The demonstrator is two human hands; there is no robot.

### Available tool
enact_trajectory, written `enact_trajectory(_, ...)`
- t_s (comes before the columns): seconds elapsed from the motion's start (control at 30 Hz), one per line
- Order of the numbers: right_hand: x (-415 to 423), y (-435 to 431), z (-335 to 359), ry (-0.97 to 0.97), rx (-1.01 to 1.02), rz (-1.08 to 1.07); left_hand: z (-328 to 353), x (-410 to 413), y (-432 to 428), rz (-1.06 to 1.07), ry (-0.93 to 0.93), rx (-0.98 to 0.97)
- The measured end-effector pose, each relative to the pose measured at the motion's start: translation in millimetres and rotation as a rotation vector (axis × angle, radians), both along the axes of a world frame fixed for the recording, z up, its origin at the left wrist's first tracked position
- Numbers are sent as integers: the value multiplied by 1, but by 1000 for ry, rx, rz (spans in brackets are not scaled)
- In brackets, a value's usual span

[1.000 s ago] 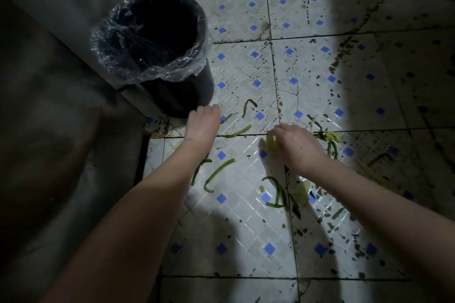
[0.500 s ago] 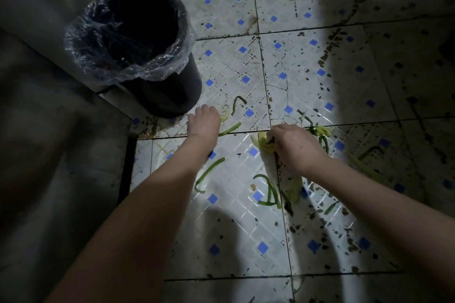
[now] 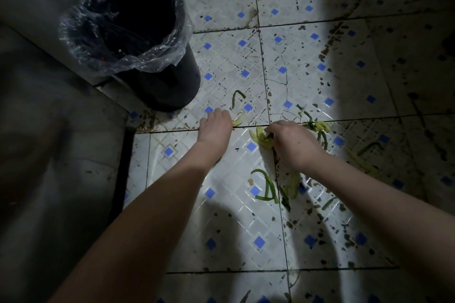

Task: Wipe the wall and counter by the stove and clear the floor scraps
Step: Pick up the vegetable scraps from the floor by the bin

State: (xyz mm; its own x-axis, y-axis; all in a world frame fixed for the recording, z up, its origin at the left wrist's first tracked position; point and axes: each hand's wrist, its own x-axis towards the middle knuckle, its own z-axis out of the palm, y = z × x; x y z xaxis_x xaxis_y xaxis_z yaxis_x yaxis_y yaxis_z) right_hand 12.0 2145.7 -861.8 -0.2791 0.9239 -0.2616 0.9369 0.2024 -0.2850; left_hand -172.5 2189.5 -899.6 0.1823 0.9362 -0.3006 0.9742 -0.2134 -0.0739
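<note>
Right hand (image 3: 293, 144) pinches pale scraps (image 3: 261, 139) off the floor (image 3: 221, 204); left hand (image 3: 216, 125) curled, grip unclear; lined bin (image 3: 138, 39) just beyond, green strips (image 3: 267, 186) between the arms

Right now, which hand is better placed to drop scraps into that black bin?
Probably the left hand: it lies nearer the lined black bin. The right hand, pinching a pale green scrap, is farther away.

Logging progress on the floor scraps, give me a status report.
Left hand curled over a scrap by the bin. Right hand pinching pale green peel. Green strips remain on the tile; nothing blocking.
</note>
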Motion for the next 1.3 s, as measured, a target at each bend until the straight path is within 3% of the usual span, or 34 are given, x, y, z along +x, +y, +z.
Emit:
enact_trajectory(0.37, -32, 30, -4, 45, 5, 81, 0, -22, -9, 15, 38, 46)
enact_trajectory(0.63, -46, 56, -16, -49, 19, 153, -2, -14, -5, 11, -5, 35)
enact_trajectory(0.87, -47, 94, -21, -76, 127, 154, 0, -21, -2, -42, 80, 28)
enact_trajectory(1.13, -68, 116, -27, -36, 89, 204, 7, -66, -28, 39, 113, 124)
enact_trajectory(1.3, -74, 111, -32, -54, 125, 121, 4, -88, -51, 113, 155, 98)
